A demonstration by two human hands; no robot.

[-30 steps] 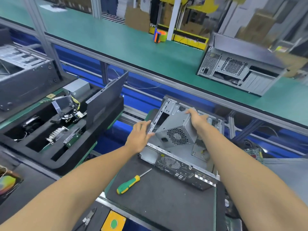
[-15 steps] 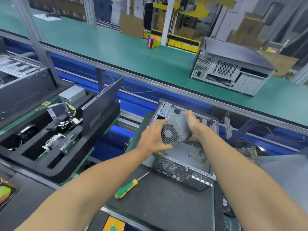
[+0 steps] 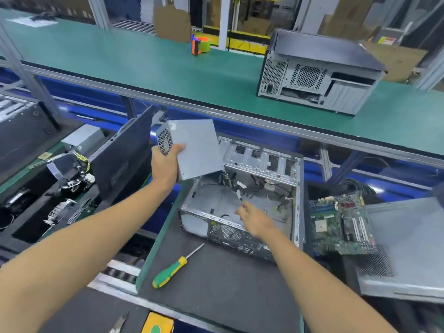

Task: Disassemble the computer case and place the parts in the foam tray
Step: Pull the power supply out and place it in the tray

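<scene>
Left hand: grips the power supply by its fan end, raised above the computer case.
Right hand: fingers loose, empty, over the case.
Foam tray: left of the supply, so the left hand is nearer.

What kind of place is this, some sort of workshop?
Most likely a factory line for taking computers apart: long green conveyor benches, an opened computer case at the station, a loose motherboard, and cardboard boxes stacked behind.
</scene>
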